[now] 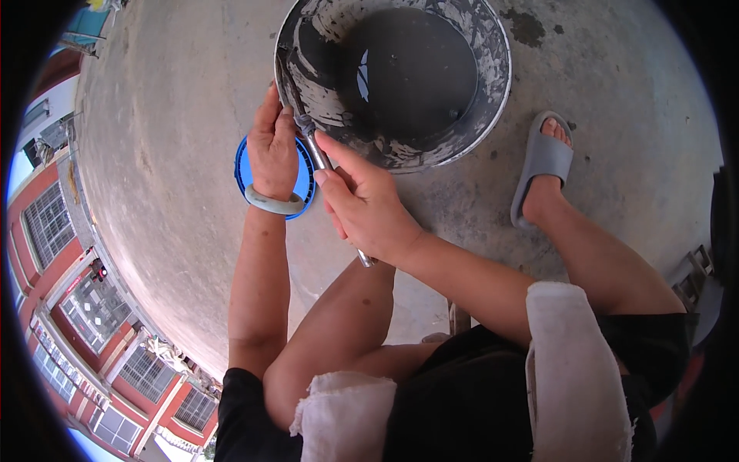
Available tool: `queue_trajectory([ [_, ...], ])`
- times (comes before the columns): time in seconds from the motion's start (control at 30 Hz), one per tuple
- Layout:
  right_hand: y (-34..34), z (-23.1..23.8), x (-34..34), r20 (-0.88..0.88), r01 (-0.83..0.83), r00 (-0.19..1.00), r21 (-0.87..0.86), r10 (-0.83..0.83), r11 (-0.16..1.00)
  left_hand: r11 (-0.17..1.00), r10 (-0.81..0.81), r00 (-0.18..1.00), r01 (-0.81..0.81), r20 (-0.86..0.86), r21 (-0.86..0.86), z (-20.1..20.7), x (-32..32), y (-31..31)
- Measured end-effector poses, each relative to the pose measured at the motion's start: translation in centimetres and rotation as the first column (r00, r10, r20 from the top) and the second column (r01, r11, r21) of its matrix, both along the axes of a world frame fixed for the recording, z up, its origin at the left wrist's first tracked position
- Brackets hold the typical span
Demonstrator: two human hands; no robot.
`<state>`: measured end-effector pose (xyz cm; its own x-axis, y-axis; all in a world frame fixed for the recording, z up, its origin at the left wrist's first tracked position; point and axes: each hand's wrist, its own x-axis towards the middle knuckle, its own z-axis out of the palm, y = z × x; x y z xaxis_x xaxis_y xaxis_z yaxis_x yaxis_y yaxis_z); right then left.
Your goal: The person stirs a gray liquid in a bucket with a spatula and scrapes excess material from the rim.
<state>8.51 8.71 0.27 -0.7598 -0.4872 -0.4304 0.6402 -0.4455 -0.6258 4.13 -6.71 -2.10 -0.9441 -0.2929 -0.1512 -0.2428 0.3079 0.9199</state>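
Item: scraping tool (327,165), metal, slim, with a shiny shaft. Its long axis runs on a diagonal, from the lower end showing below the right wrist up and leftward to the working end against the near-left rim of the tub. Only short stretches of the shaft show; the rest is hidden inside the fist.

Item: right hand (362,202). Fingers curled fully closed around the middle of the tool, thumb laid along the shaft and pointing toward the tub. This is the hand that carries the tool.

Item: left hand (271,146). Lies flat against the tub's outer left edge, fingers stretched upward along the rim, not wrapped round anything that can be seen. Whether the fingertips hook over the rim cannot be told. A pale green bangle (274,203) sits on the wrist. The hand is just beside the tool's upper end, to its left.

Item: tub (493,92), 1 round black basin, inner wall crusted with grey dried cement, lying on the concrete floor (177,115) directly ahead of both hands.

Item: blue lid (304,185), round, flat on the floor, mostly covered by the left hand and wrist.

Item: grey slipper (543,158), on the right foot, right of the tub.
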Motion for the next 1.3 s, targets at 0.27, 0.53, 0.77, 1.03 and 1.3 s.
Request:
queue_trajectory([
  [0.27,-1.7,-0.4,0.3,0.027,0.089,0.996,-0.059,-0.088,0.994,0.999,-0.037,0.999,0.037,0.001,0.030,-0.8,0.1,-0.8],
  [0.53,-1.0,4.7,-8.4,-0.047,0.349,0.928,-0.240,-0.370,0.906,0.877,-0.022,0.994,0.073,-0.112,0.475,-3.1,1.7,-1.9],
  [0.77,1.3,2.5,-2.7,0.106,0.208,0.974,-0.075,-0.200,0.975,0.996,-0.029,1.000,0.029,-0.001,0.083,-1.3,1.2,0.5],
  [1.03,3.1,2.0,1.0,0.129,-0.151,0.980,-0.025,0.153,0.988,0.985,0.021,1.000,-0.021,0.004,0.170,-0.4,1.3,-0.1],
  [1.3,4.0,-0.6,1.8,-0.308,-0.078,0.932,0.351,0.194,0.933,0.993,0.043,0.999,-0.043,0.007,0.112,-0.9,1.0,-0.1],
])
